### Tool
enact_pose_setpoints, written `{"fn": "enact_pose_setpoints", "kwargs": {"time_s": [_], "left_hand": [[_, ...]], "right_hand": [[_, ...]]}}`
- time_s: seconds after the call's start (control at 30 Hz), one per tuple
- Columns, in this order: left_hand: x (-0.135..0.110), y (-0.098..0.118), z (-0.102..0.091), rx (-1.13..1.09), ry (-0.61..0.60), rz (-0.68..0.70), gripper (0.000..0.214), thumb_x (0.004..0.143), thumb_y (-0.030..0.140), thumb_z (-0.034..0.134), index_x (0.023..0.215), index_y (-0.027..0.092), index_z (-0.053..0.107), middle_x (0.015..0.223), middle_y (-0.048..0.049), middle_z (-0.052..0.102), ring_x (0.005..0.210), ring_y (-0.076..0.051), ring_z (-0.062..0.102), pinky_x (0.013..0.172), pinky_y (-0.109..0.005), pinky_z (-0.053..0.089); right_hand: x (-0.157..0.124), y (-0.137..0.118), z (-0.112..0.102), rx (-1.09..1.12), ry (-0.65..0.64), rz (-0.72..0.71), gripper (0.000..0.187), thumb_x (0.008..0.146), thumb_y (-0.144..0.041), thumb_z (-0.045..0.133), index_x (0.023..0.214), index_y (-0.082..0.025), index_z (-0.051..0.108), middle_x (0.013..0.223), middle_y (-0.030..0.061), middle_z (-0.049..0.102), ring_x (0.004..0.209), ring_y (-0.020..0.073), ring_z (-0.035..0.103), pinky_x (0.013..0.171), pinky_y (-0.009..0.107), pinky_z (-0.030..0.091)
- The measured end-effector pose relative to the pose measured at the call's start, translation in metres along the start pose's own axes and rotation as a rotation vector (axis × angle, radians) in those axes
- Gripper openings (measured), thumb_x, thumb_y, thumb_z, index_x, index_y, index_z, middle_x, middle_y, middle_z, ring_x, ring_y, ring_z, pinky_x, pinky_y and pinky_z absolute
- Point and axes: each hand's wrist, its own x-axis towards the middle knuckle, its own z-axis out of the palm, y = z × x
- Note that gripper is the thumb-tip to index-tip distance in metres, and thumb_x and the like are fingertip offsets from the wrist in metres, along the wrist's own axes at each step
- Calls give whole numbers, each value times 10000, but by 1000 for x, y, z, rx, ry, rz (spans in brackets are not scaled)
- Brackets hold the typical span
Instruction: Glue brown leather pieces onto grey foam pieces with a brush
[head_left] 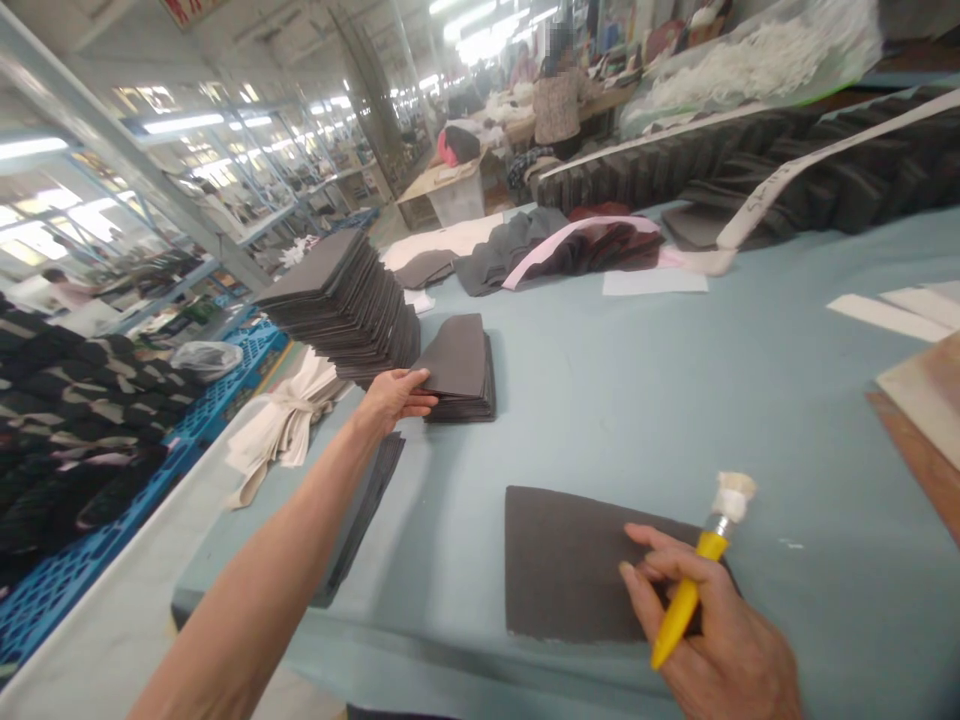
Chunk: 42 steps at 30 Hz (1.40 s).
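With thumb above and fingers below, my left hand (399, 393) pinches the near left corner of the top dark grey fabric panel (457, 358), lifting it slightly off a short stack (469, 410). My right hand (720, 630) grips a paintbrush (684, 610) with a yellow handle; its pale, white-coated bristles point up and away from me. Under that hand lies a single dark grey panel (566, 565), flat on the blue-green table cover (600, 420). The right fingertips are over this panel; whether they touch it I cannot tell.
A tall stack of dark panels (352, 300) leans behind my left hand. More panels (367, 520) lie near the left edge, beside cream fabric strips (289, 415). Dark cut pieces (517, 245) and a long pale strap (772, 195) lie at the back. A person (556, 105) is farther off.
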Motion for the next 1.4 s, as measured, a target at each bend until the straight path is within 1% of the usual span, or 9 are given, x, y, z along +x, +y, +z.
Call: {"fn": "enact_pose_setpoints", "kwargs": {"time_s": [0.2, 0.33, 0.43, 0.6, 0.77, 0.93, 1.1, 1.27, 1.4], "left_hand": [[-25, -19, -34, 109, 120, 97, 432, 1045, 424, 714, 1394, 178, 648, 1384, -121, 681, 1180, -265, 711, 997, -489, 640], [-49, -37, -84, 225, 203, 176, 401, 1035, 470, 714, 1285, 158, 680, 1135, -85, 759, 904, -198, 747, 793, -362, 646], [-73, -59, -123, 338, 232, 274, 488, 895, 571, 815, 1155, 170, 718, 923, -65, 792, 762, -200, 745, 660, -282, 575], [-113, -112, -160, 578, 137, 398, 536, 723, 625, 869, 1047, 210, 765, 1015, -98, 815, 948, -284, 761, 836, -354, 604], [-124, -151, -168, 762, -14, 485, 554, 739, 596, 812, 1153, 235, 739, 1193, -111, 757, 1113, -320, 695, 1104, -473, 535], [-109, -156, -176, 888, -103, 566, 599, 778, 583, 741, 1246, 211, 708, 1237, -126, 714, 1167, -324, 654, 1139, -468, 503], [-101, -154, -175, 973, -111, 611, 522, 858, 608, 626, 1175, 206, 726, 1163, -110, 692, 1086, -290, 651, 1086, -418, 510], [-103, -157, -166, 1027, -24, 662, 714, 995, 724, 353, 1122, 124, 719, 1088, -75, 631, 954, -183, 575, 1077, -406, 471], [-107, -156, -160, 1099, 33, 663, 625, 1041, 624, 319, 1111, 145, 714, 1094, -59, 625, 945, -167, 567, 1047, -360, 470]], "right_hand": [[6, -8, -2, -24, 23, 11, 269, 1112, -506, 541, 1035, -251, 571, 1061, 51, 837, 690, 182, 800, 494, 267, 536], [-1, -5, -3, -48, -18, 71, 392, 1094, -637, 513, 1047, -253, 580, 1090, 45, 836, 697, 191, 797, 501, 293, 528], [-6, 0, -3, -78, -59, 126, 526, 1056, -766, 460, 1064, -257, 596, 1114, 50, 834, 739, 221, 804, 528, 323, 524], [-5, 1, -4, -100, -114, 249, 572, 1000, -807, 480, 1121, -277, 658, 1122, 52, 832, 728, 256, 768, 573, 367, 479], [0, -7, -9, -91, -173, 414, 510, 894, -725, 583, 1112, -274, 679, 1079, 66, 830, 858, 310, 780, 691, 409, 502], [4, -14, -16, -137, -221, 494, 487, 823, -638, 629, 1140, -277, 708, 988, 61, 819, 873, 345, 778, 768, 438, 505], [7, -15, -17, -130, -184, 349, 452, 869, -592, 633, 1126, -228, 713, 873, 58, 787, 772, 278, 761, 765, 399, 545], [8, -6, -15, -120, -254, 213, 420, 933, -553, 606, 1138, -197, 694, 880, 65, 781, 798, 236, 772, 775, 365, 586], [7, -2, -15, -133, -283, 153, 405, 941, -558, 627, 1139, -211, 690, 936, 66, 787, 851, 235, 775, 798, 366, 604]]}}
